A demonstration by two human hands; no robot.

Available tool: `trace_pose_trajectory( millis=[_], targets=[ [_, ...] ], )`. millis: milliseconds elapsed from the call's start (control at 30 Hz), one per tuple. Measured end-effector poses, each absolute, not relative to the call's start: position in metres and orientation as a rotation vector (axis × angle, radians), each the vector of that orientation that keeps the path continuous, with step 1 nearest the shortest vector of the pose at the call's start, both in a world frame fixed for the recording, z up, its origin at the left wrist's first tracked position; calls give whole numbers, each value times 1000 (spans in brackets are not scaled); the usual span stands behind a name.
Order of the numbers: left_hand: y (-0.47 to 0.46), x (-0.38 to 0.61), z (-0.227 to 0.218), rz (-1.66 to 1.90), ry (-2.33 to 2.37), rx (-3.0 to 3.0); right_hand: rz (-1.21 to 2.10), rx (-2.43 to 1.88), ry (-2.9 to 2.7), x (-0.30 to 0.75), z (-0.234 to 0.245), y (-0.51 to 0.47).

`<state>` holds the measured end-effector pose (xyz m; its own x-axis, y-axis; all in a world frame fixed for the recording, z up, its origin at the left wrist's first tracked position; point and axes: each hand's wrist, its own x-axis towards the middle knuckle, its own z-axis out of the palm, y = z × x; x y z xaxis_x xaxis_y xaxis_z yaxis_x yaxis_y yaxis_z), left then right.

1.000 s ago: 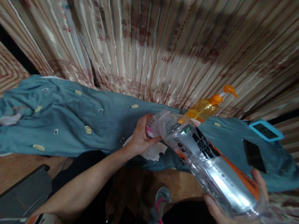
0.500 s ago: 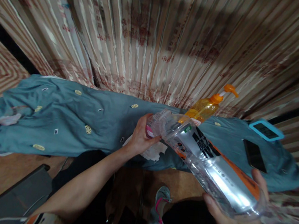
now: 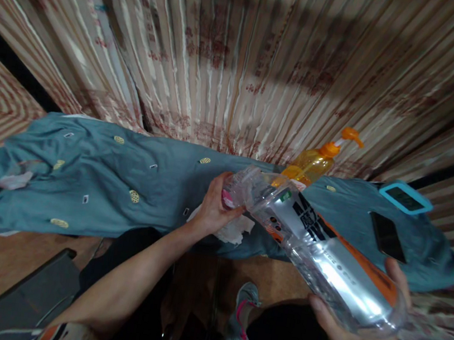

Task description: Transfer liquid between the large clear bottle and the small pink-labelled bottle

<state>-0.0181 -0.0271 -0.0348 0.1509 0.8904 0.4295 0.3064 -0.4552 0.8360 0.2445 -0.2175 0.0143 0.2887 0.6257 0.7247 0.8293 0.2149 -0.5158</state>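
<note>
A large clear plastic bottle [image 3: 317,250] with a silver, black and orange label lies tilted between my hands, its neck to the left. My right hand [image 3: 360,335] is wrapped round its base at the lower right. My left hand [image 3: 214,207] grips the pink cap at the neck, fingers closed round it. A crumpled white tissue [image 3: 235,231] lies on the cloth just under my left hand.
A teal cloth [image 3: 94,179] with small patches covers a narrow table in front of striped curtains [image 3: 243,54]. An orange pump bottle [image 3: 315,162] stands behind the clear bottle. A blue-framed device [image 3: 405,197] and a dark phone [image 3: 386,236] lie at the right. Below are the floor and a grey shoe [image 3: 243,313].
</note>
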Motion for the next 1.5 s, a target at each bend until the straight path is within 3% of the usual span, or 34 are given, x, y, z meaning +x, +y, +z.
trace_pose_trajectory(
  millis=[1500],
  targets=[
    [-27, -17, -34, 1306, 1125, 1839, -291, -1506, -1430, 248, 13, -217]
  ],
)
